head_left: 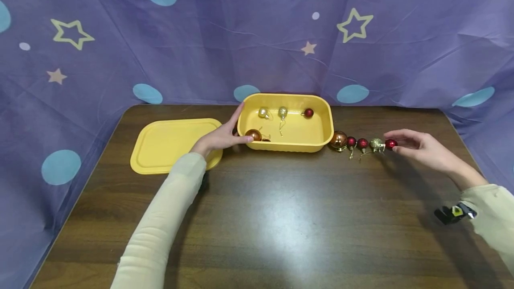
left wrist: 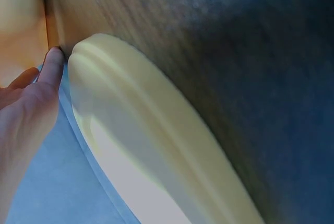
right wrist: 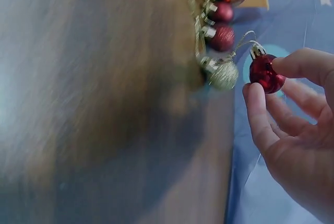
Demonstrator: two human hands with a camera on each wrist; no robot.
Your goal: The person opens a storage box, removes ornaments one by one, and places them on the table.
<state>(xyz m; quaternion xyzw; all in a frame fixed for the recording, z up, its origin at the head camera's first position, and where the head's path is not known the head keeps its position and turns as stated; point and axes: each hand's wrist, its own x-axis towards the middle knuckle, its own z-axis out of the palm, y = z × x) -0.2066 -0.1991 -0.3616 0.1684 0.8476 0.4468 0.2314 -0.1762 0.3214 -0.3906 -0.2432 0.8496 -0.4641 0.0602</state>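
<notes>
My right hand (head_left: 431, 153) pinches a shiny red Christmas ball (right wrist: 265, 75) between thumb and fingertips, its gold cap and string showing in the right wrist view. Left of it a row of baubles lies on the table: a glittery gold ball (head_left: 376, 144), two dark red balls (right wrist: 222, 37) and a larger copper ball (head_left: 339, 139). My left hand (head_left: 220, 139) rests against the left end of a yellow box (head_left: 289, 147), its fingers fairly straight and spread along that end. Inside the box lie two pale gold balls (head_left: 283, 112), a red ball (head_left: 308, 113) and a copper ball (head_left: 253, 135).
A yellow lid (head_left: 172, 142) lies flat on the wooden table (head_left: 257, 217), partly under my left wrist in the head view. Behind the table's back edge hangs a purple curtain (head_left: 225, 48) with stars and blue dots. The box stands near that edge.
</notes>
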